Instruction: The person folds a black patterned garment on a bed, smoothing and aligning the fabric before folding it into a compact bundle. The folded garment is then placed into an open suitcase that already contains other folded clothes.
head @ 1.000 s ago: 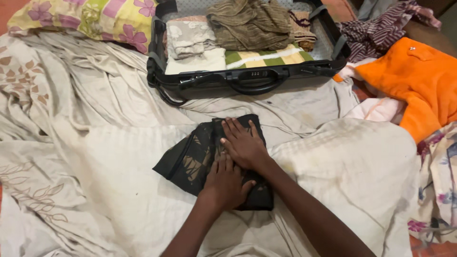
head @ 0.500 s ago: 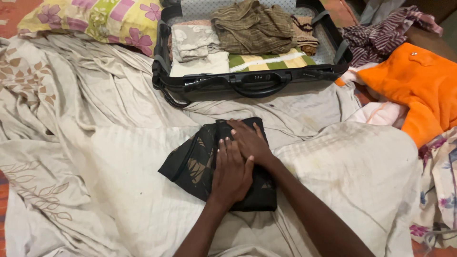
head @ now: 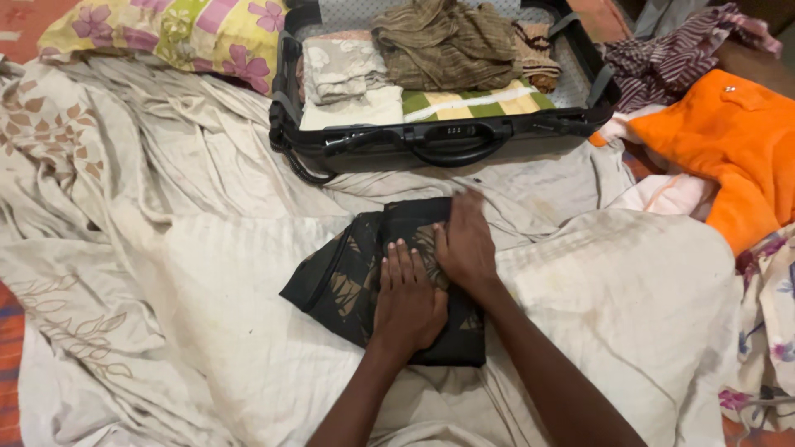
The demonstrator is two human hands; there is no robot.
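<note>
A folded dark garment [head: 341,277] with a brownish leaf print lies on the rumpled cream sheet [head: 190,273] in front of me. My left hand [head: 406,300] rests flat on its near middle, fingers together and pointing away. My right hand [head: 465,242] lies palm down on the far right part of the garment, its fingers reaching to the top edge. Both hands press on the cloth; neither grips it.
An open black suitcase [head: 431,142] sits just beyond, packed with folded clothes: cream, olive-brown and green-yellow striped. A flowered pillow [head: 166,33] lies far left. An orange garment [head: 729,149] and striped and floral clothes are heaped at the right.
Both hands have shifted a little over the garment, the right one sliding toward its far edge. The view has tilted slightly.
</note>
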